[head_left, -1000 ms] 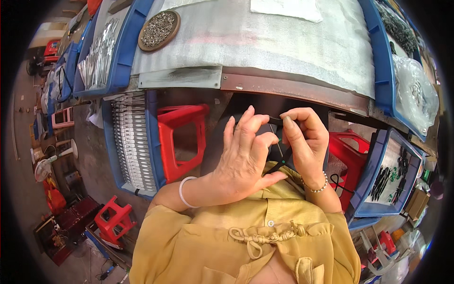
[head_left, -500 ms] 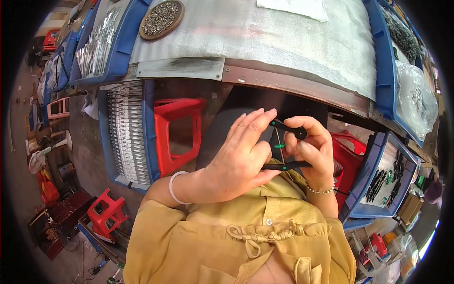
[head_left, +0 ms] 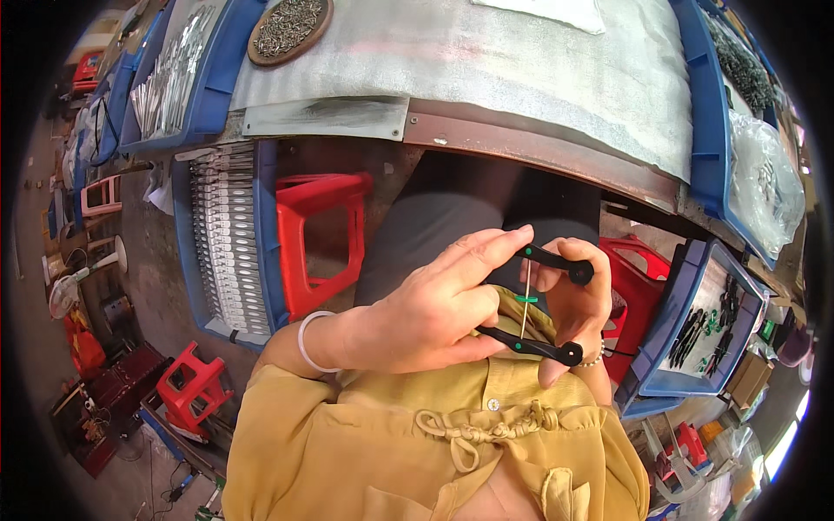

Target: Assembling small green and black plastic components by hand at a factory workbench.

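A pair of black curved arms [head_left: 546, 349], each with a green dot and a round end with a hole, is held up before my chest. A thin metal rod [head_left: 524, 323] with a small green piece [head_left: 526, 300] at its middle spans between them. My left hand [head_left: 426, 308] grips the arms' left ends, one finger at the upper arm and the thumb side at the lower. My right hand [head_left: 580, 300] is bent around the round ends, fingers behind the upper arm and a digit below the lower one. Its contact is partly hidden.
Ahead lies a covered worktable [head_left: 469, 78] with a round dish of small metal pieces [head_left: 289, 30]. Blue trays hold metal parts [head_left: 228, 243] at left and black and green parts [head_left: 708, 326] at right. A red stool [head_left: 321, 243] stands beside my legs.
Both hands have moved slightly right and down with the black arms. The right hand's fingers have shifted, so both round ends now show.
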Demonstrator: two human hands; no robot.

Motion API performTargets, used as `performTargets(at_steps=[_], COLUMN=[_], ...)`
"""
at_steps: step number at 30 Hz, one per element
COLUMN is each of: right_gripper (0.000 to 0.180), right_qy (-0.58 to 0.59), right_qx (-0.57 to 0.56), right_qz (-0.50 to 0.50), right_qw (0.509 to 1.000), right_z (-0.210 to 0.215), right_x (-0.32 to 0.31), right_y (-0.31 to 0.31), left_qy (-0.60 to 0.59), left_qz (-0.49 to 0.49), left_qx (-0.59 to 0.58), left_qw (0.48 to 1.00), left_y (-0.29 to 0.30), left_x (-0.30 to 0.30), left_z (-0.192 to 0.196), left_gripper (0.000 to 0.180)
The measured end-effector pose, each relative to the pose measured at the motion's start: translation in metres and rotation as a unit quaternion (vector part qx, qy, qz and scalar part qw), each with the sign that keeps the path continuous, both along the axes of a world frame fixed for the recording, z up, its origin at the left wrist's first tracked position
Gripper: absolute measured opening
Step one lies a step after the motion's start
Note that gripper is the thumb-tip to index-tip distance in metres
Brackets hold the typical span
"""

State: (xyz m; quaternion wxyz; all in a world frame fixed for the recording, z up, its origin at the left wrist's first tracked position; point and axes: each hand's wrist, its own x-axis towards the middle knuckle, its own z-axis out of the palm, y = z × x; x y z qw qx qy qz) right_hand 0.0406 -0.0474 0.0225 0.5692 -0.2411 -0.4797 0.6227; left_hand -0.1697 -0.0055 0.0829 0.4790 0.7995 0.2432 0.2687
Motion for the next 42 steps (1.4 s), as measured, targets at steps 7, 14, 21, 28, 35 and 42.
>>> performTargets(at_steps=[7, 14, 21, 28, 35, 42], right_gripper=[0.108, 0.099, 0.094, 0.084, 0.069, 0.054], right_qy=[-0.008, -0.014, 0.01, 0.004, 0.0, 0.001], right_qx=[0.042, 0.058, 0.015, 0.072, 0.084, 0.031], right_qz=[-0.035, -0.046, -0.04, -0.052, -0.077, -0.087], right_qw=[0.998, 0.997, 0.999, 0.996, 0.994, 0.996], right_z=[0.004, 0.002, 0.006, 0.002, 0.002, 0.009], right_x=[-0.006, -0.006, -0.01, -0.012, -0.014, -0.015], right_y=[0.002, 0.001, -0.003, 0.004, 0.005, 0.001], left_qy=[-0.003, -0.008, -0.007, -0.011, -0.01, -0.033], left_qz=[0.002, 0.007, 0.028, 0.039, 0.053, 0.078], left_qx=[0.028, 0.048, 0.046, 0.054, 0.063, 0.057], left_qw=[1.0, 0.999, 0.999, 0.998, 0.997, 0.995], left_y=[-0.003, -0.002, -0.006, -0.007, -0.009, -0.012], left_x=[-0.002, -0.002, -0.003, -0.003, -0.002, 0.0], left_z=[-0.002, -0.003, -0.005, -0.006, -0.008, -0.015], left_gripper=[0.028, 0.03, 0.031, 0.032, 0.031, 0.03])
